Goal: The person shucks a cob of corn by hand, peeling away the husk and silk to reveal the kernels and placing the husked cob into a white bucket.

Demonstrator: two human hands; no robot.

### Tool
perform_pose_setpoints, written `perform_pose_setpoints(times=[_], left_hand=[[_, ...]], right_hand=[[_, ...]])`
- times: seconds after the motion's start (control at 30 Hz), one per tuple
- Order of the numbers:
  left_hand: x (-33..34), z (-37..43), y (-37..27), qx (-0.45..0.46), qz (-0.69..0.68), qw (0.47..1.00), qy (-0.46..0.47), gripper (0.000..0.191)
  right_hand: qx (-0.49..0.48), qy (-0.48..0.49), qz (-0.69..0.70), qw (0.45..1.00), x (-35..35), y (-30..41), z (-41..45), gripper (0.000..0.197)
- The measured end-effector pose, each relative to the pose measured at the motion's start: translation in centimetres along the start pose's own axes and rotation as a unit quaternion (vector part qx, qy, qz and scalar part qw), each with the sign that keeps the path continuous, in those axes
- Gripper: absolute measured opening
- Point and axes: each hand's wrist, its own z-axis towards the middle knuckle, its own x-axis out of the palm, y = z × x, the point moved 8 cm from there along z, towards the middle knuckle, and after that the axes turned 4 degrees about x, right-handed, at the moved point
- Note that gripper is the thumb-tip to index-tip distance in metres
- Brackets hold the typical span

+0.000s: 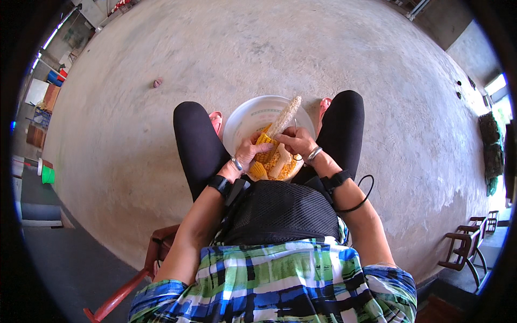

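My left hand (248, 153) grips the lower, yellow-kernelled end of a corn cob (285, 117). The upper length of this cob is bare and white, tilted up to the right. In my right hand (298, 141) is a thin metal tool (295, 124), mostly hidden by the fingers, with a dark loop showing below. The thumb and fingertips of that hand are against the cob. Both hands are over a pale basin (238, 117) between my knees. Loose kernels (287, 167), a stripped cob (279, 164) and a cob with yellow kernels (258, 171) lie in it.
Pink footwear (216, 120) shows beside the basin. A small purplish object (157, 82) lies on the concrete floor (258, 48). Under me is a reddish-brown chair (155, 246); more chairs (464, 244) are at the right. A green bucket (48, 175) stands far left.
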Motion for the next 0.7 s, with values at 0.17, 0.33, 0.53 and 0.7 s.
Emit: perform_pose_setpoints(times=[0.17, 0.33, 0.53, 0.7], left_hand=[[0.0, 0.1, 0.1, -0.002, -0.001, 1.0, 0.003, 0.048], [0.2, -0.1, -0.3, 0.0, -0.097, 0.995, -0.004, 0.049], [0.7, -0.2, -0.5, -0.022, -0.157, 0.987, 0.002, 0.045], [0.6, -0.1, 0.2, -0.03, -0.169, 0.985, 0.013, 0.044]], right_hand=[[0.027, 0.006, 0.005, 1.0, -0.5, -1.1, 0.5, 0.029], [0.008, 0.035, 0.074, 0.997, 0.1, -0.4, -0.1, 0.03], [0.009, -0.006, 0.084, 0.996, -0.3, -0.1, -0.1, 0.03], [-0.047, -0.017, -0.021, 0.999, 0.0, 0.2, 0.1, 0.033]])
